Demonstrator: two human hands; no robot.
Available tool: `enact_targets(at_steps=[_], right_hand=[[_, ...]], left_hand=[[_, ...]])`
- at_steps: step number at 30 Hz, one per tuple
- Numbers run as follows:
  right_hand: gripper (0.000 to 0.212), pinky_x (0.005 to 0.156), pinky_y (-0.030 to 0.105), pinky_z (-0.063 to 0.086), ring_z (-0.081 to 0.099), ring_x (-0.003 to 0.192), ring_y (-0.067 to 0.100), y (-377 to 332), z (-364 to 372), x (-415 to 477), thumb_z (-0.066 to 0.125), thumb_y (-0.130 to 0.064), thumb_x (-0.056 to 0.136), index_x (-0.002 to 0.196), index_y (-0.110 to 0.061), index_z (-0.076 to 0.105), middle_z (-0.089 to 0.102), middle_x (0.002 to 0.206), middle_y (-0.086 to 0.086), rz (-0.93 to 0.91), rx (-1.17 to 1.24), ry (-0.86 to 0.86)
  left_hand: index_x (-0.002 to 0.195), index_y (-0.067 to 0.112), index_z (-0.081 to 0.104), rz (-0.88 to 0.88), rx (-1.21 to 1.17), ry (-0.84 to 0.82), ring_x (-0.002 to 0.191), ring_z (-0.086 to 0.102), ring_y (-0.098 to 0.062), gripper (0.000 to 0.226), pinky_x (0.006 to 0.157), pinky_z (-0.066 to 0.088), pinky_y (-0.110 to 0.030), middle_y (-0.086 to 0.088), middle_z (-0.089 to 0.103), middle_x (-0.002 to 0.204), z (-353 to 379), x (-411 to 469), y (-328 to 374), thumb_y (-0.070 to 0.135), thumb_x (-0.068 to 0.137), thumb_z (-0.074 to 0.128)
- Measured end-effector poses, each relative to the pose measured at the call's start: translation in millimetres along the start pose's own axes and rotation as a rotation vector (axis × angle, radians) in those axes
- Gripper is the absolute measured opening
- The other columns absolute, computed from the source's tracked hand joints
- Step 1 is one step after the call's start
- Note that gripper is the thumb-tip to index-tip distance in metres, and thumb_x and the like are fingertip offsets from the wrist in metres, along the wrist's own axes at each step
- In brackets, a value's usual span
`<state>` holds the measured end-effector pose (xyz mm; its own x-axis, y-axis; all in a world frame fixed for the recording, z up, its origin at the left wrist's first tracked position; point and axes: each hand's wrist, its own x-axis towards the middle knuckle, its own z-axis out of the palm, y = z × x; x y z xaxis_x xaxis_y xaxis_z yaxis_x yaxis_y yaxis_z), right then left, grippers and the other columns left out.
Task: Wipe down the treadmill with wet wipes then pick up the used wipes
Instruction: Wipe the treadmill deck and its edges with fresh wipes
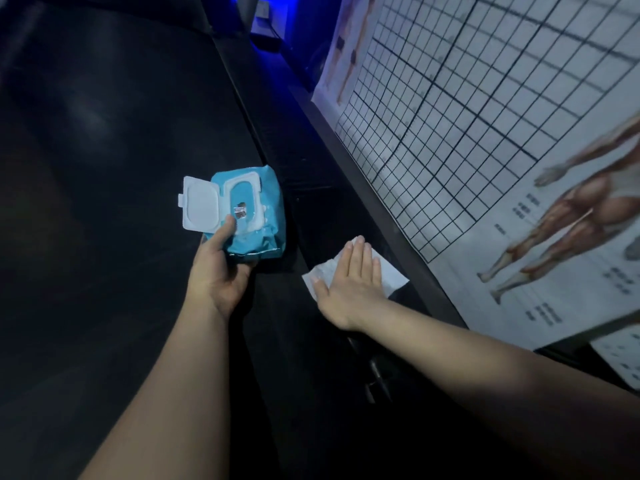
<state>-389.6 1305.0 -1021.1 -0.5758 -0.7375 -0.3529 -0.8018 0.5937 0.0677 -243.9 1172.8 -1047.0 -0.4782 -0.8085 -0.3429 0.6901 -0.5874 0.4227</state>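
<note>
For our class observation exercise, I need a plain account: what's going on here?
A person is wiping a treadmill's black side rail. The right hand presses a white wet wipe flat on the rail. The left hand holds a teal plastic wipes pack, its white flip lid open.

This looks like a gym. There is a big black treadmill (104,150), and right beside it hangs a body muscle poster (554,220) with grid lines.
</note>
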Motion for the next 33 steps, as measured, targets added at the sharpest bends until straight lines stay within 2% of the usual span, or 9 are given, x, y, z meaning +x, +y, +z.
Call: enact_targets(at_steps=[6, 10, 14, 18, 24, 27, 29, 33], right_hand=[[0.092, 0.124, 0.045, -0.015, -0.028, 0.150, 0.028, -3, -22, 50, 0.002, -0.069, 0.098, 0.153, 0.000, -0.024, -0.032, 0.161, 0.018, 0.046, 0.029, 0.097], [0.101, 0.124, 0.044, -0.014, -0.027, 0.151, 0.026, 7, -37, 65, 0.003, -0.078, 0.092, 0.155, -0.003, -0.021, -0.029, 0.163, 0.015, 0.050, 0.030, 0.097], [0.115, 0.125, 0.047, -0.010, -0.021, 0.153, 0.026, 8, -42, 55, 0.012, -0.090, 0.083, 0.156, -0.007, -0.020, -0.028, 0.164, 0.011, 0.119, 0.091, 0.067], [0.113, 0.125, 0.050, -0.007, -0.022, 0.153, 0.029, 16, -41, 30, 0.020, -0.087, 0.086, 0.154, -0.010, -0.026, -0.035, 0.161, 0.010, 0.174, 0.117, -0.038], [0.118, 0.120, 0.049, -0.021, -0.043, 0.143, 0.024, 30, -15, -18, 0.018, -0.091, 0.082, 0.150, -0.010, -0.034, -0.046, 0.154, 0.010, 0.101, 0.065, -0.122], [0.116, 0.120, 0.049, -0.021, -0.044, 0.142, 0.024, 30, -6, -30, 0.011, -0.091, 0.081, 0.149, -0.009, -0.035, -0.047, 0.153, 0.010, 0.128, 0.056, -0.111], [0.115, 0.121, 0.049, -0.019, -0.040, 0.144, 0.026, 30, 2, -31, 0.005, -0.090, 0.080, 0.150, -0.006, -0.032, -0.043, 0.155, 0.013, 0.137, 0.047, -0.044], [0.120, 0.122, 0.051, -0.016, -0.032, 0.148, 0.033, 22, -11, -7, 0.009, -0.091, 0.079, 0.153, -0.003, -0.025, -0.036, 0.158, 0.020, 0.196, 0.113, 0.025]], left_hand=[[0.138, 0.011, 0.061, -0.041, -0.196, -0.011, 0.119, 0.071, -0.028, 0.035, 0.106, 0.054, -0.051, -0.012, 0.073, 0.131, -3, -10, -3, 0.020, 0.104, 0.058], [0.131, 0.011, 0.065, -0.019, -0.261, 0.028, 0.121, 0.070, -0.030, 0.029, 0.112, 0.049, -0.053, -0.013, 0.074, 0.128, -1, -10, -3, 0.021, 0.105, 0.060], [0.135, 0.010, 0.063, -0.042, -0.220, 0.019, 0.119, 0.071, -0.029, 0.031, 0.104, 0.055, -0.050, -0.012, 0.075, 0.126, 4, -11, -8, 0.017, 0.105, 0.060], [0.145, 0.011, 0.057, -0.073, -0.169, -0.010, 0.119, 0.072, -0.029, 0.042, 0.096, 0.060, -0.048, -0.012, 0.072, 0.131, 2, -1, -7, 0.016, 0.103, 0.061], [0.142, 0.010, 0.059, -0.073, -0.215, -0.038, 0.121, 0.070, -0.029, 0.039, 0.110, 0.051, -0.051, -0.013, 0.071, 0.133, -2, 5, -11, 0.018, 0.104, 0.060], [0.142, 0.010, 0.059, -0.053, -0.191, -0.041, 0.122, 0.069, -0.029, 0.038, 0.112, 0.049, -0.052, -0.013, 0.071, 0.134, -3, 6, -14, 0.017, 0.104, 0.060], [0.146, 0.009, 0.056, -0.056, -0.170, -0.048, 0.124, 0.068, -0.030, 0.044, 0.110, 0.051, -0.051, -0.014, 0.070, 0.136, -4, 7, -15, 0.017, 0.103, 0.060], [0.146, 0.009, 0.056, -0.045, -0.115, -0.047, 0.122, 0.070, -0.028, 0.042, 0.102, 0.057, -0.047, -0.013, 0.070, 0.135, -4, 5, -17, 0.016, 0.104, 0.059]])
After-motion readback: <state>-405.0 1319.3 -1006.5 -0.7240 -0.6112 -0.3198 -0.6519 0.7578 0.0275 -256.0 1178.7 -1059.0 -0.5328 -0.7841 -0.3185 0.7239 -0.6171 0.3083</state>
